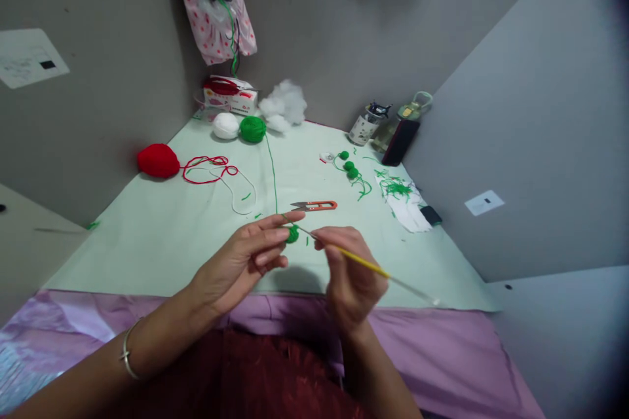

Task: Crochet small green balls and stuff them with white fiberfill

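My left hand (248, 249) pinches a small green crocheted piece (292, 234) between thumb and fingers, above the near part of the table. A strand of green yarn (273, 173) runs from the green yarn ball (252, 129) down to that hand. In my right hand (354, 275) is a crochet hook (366, 262) with a yellow grip, held like a pen. Its metal tip meets the green piece; whether it is inside a stitch I cannot tell. Just beyond my hands lie orange-handled thread snips (315, 205).
A red yarn ball (158, 161) and white yarn ball (226, 126) sit left, with white stuffing (284, 106) behind. Small green crocheted balls (350, 169), green yarn scraps (397, 188), a phone (401, 143) and a pen cup (364, 126) are right. Grey walls enclose the table (147, 242).
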### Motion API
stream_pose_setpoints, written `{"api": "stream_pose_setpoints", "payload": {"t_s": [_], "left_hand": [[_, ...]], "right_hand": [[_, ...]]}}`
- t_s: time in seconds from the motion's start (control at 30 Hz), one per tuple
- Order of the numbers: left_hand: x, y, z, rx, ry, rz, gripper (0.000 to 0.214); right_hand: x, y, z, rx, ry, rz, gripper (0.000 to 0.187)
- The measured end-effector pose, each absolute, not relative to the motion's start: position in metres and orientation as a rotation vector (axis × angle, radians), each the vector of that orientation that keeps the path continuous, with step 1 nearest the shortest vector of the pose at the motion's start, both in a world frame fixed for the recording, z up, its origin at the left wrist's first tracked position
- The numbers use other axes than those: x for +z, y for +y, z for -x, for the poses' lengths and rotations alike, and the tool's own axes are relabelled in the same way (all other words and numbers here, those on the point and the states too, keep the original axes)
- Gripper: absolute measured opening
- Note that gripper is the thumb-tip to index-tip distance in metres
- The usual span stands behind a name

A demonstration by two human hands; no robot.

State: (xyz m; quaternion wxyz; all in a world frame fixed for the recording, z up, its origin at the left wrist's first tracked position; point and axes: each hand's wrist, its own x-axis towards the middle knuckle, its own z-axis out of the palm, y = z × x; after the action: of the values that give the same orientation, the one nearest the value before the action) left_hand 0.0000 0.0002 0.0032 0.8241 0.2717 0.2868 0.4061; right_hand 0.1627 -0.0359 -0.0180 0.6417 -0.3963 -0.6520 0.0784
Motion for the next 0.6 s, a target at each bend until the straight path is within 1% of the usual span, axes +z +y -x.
{"api": "stream_pose_setpoints", "payload": {"t_s": [0.07,0.13,0.23,0.4,0.5,0.6], "left_hand": [[0.003,0.0,0.001,0.93,0.632,-0.612,0.031],[0.002,-0.002,0.001,0.957,0.646,-0.71,0.033],[0.0,-0.006,-0.001,0.937,0.663,-0.847,0.038],[0.002,-0.006,0.001,0.939,0.639,-0.87,0.033],[0.002,-0.006,0.003,0.951,0.656,-0.893,0.031],[0.0,-0.007,0.004,1.015,0.7,-0.962,0.031]], "right_hand": [[-0.014,-0.033,-0.162,0.405,-1.326,0.877,0.026],[-0.013,-0.032,-0.16,0.553,-1.281,0.857,0.021],[-0.014,-0.03,-0.159,0.634,-1.298,0.887,0.017],[-0.018,-0.028,-0.164,0.867,-1.119,0.785,0.018],[-0.016,-0.031,-0.165,0.832,-1.157,0.8,0.02],[-0.014,-0.039,-0.164,0.598,-1.342,0.895,0.024]]}}
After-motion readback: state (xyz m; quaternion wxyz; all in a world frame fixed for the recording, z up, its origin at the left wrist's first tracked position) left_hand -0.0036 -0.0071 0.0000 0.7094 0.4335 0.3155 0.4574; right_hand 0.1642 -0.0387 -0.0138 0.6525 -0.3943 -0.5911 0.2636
